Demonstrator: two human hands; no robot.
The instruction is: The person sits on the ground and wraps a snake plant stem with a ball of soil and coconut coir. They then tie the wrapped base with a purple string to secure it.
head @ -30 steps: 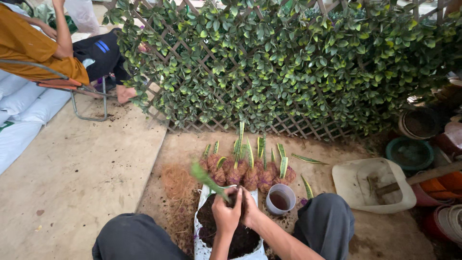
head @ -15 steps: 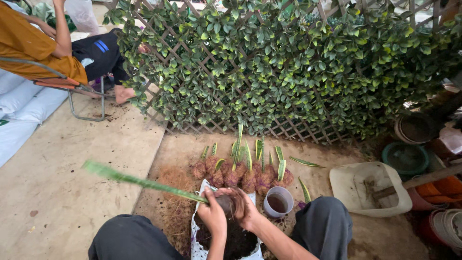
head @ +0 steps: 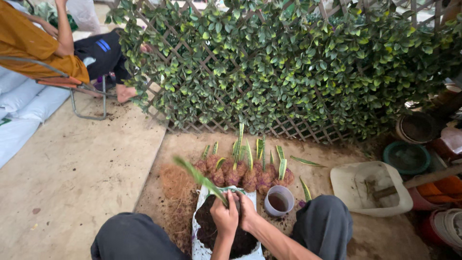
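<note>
My left hand point(head: 224, 216) and my right hand point(head: 248, 214) are pressed together over an open white sack of dark soil point(head: 202, 216) between my knees. Both close around the base of a long green leaf cutting point(head: 199, 179), which slants up and to the left; what sits under the fingers is hidden. Just beyond the sack stands a row of small soil-filled net bags with upright leaf cuttings point(head: 243, 173). A small grey pot point(head: 279, 201) sits right of my hands.
A leafy lattice fence point(head: 288, 72) closes off the back. A white tub with a trowel point(head: 370, 188), a green basin point(head: 406, 156) and more pots stand at the right. At the far left another person sits on a folding chair point(head: 72, 86) beside white sacks point(head: 19, 106).
The long leaf, which lay nearly flat and far out to the left half a second ago, has swung upward again. Both hands stay together over the sack.
</note>
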